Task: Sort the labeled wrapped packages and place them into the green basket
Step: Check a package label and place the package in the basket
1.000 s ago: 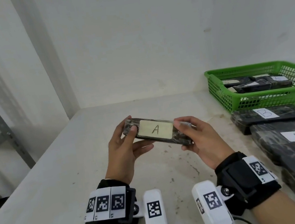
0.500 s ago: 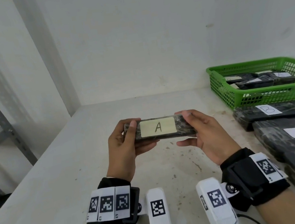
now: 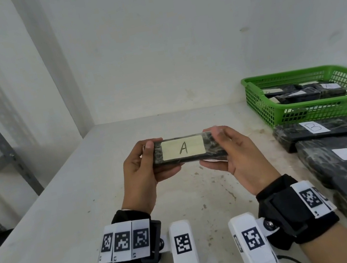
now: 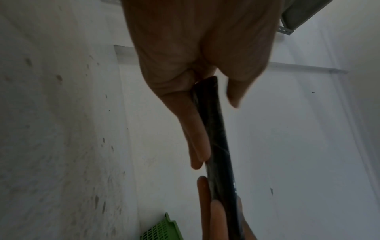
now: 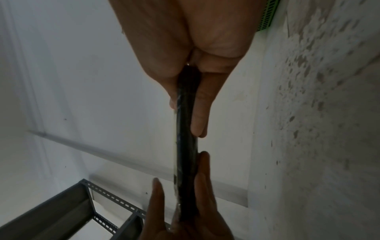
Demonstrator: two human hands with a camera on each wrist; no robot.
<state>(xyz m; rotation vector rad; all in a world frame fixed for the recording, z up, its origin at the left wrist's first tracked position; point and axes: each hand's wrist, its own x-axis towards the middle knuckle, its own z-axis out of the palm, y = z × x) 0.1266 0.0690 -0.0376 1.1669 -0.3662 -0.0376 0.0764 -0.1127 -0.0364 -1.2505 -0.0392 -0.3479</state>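
Package: the package marked A (image 3: 190,149) is now level and square to the head camera, where a second ago it sat tilted
Left hand: the left hand (image 3: 144,173) pinches its left end
Right hand: the right hand (image 3: 232,153) grasps the right end
Basket: the green basket (image 3: 262,102) sits well apart at far right, holding other packages
Meaning: label probably read; carrying it over comes next

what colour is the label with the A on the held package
Pale yellow-cream with a black handwritten A, on the label; clearest in the head view.
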